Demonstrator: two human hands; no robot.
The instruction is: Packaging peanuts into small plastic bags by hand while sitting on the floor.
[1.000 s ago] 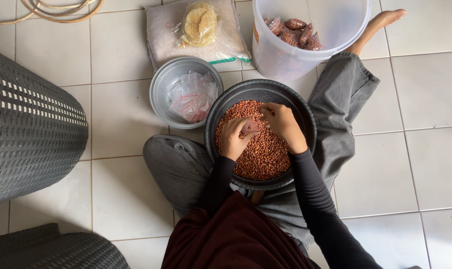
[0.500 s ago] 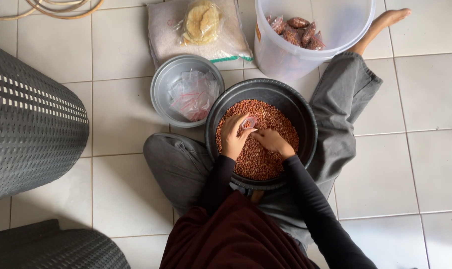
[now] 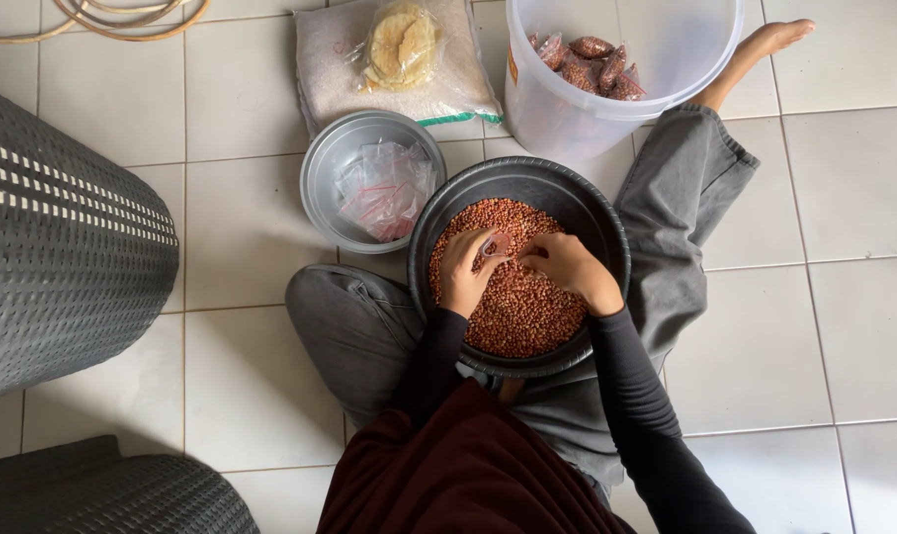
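Observation:
A black round basin (image 3: 606,222) rests on my lap, filled with reddish-brown peanuts (image 3: 522,311). My left hand (image 3: 463,277) is over the peanuts and pinches a small clear plastic bag (image 3: 496,244) with a few peanuts in it. My right hand (image 3: 572,269) is just right of the bag with its fingers bunched at the bag's mouth; I cannot tell whether it holds peanuts.
A grey metal bowl (image 3: 320,173) with several empty plastic bags (image 3: 384,188) sits left of the basin. A white bucket (image 3: 567,109) holds filled peanut packets (image 3: 592,61). A white sack (image 3: 330,59) bears a packet of crackers. Dark woven furniture (image 3: 63,227) stands at left.
My right hand has drawn in from the basin's far side to the bag's mouth. My left hand keeps the bag at the same spot.

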